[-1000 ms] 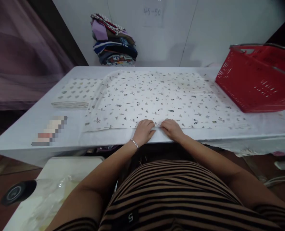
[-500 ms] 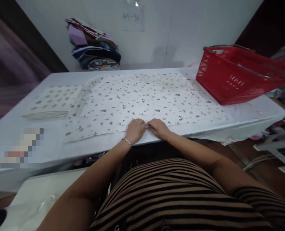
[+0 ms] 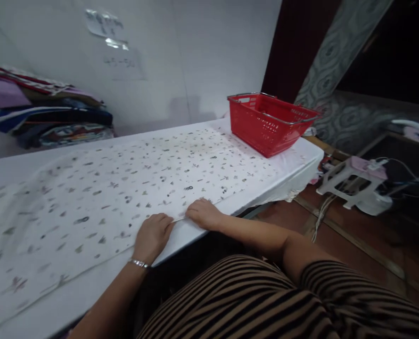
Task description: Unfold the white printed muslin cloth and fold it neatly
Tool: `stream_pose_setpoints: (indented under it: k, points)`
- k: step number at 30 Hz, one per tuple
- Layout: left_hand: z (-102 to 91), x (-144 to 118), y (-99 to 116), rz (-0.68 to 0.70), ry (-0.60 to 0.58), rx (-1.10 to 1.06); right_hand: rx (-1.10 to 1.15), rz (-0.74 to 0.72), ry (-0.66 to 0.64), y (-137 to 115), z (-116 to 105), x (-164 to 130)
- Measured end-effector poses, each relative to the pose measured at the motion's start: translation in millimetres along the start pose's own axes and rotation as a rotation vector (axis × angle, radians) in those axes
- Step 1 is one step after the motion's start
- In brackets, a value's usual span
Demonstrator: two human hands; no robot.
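Note:
A white cloth with small dark prints [image 3: 131,188] lies spread flat over the white table [image 3: 294,155]. My left hand [image 3: 152,236], with a thin bracelet at the wrist, pinches the cloth's near edge. My right hand [image 3: 204,214] grips the same edge a little to the right, the two hands a short gap apart. Both sit at the table's front edge, close to my striped shirt.
A red plastic basket [image 3: 269,122] stands at the table's far right end. A pile of folded fabrics [image 3: 46,117] rests against the wall at the back left. A white stool [image 3: 350,181] and cables are on the floor to the right.
My view has swung to the right, bringing the floor and stool into sight. My hands keep hold of the cloth edge and have drawn slightly apart.

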State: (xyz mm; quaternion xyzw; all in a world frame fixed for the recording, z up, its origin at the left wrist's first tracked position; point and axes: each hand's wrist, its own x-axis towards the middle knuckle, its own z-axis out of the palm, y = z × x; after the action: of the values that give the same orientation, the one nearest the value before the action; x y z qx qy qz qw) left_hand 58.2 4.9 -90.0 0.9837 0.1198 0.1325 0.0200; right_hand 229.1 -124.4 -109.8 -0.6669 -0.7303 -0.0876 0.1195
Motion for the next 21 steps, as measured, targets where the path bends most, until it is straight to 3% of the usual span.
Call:
stream_pose_setpoints:
  k: [8,13,16,18,19,21]
  points:
    - [1.9,8,2,0.061,0.065,0.057,-0.037,0.029,-0.023,20,-6,-13]
    - [8.7,21,10,0.203,0.043,0.069,0.006,-0.016,-0.028,26,-5,-16]
    - [13.7,24,10,0.228,0.047,0.057,0.075,-0.005,0.019,48,-16,-33]
    - [15.9,23,8,0.208,0.067,0.038,0.129,0.138,0.031,78,-35,-57]
    - [16.5,22,8,0.200,0.073,0.026,0.137,0.308,0.029,97,-48,-72]
    - [16.6,22,7,0.187,0.073,-0.004,0.093,0.856,0.043,139,-78,-106]
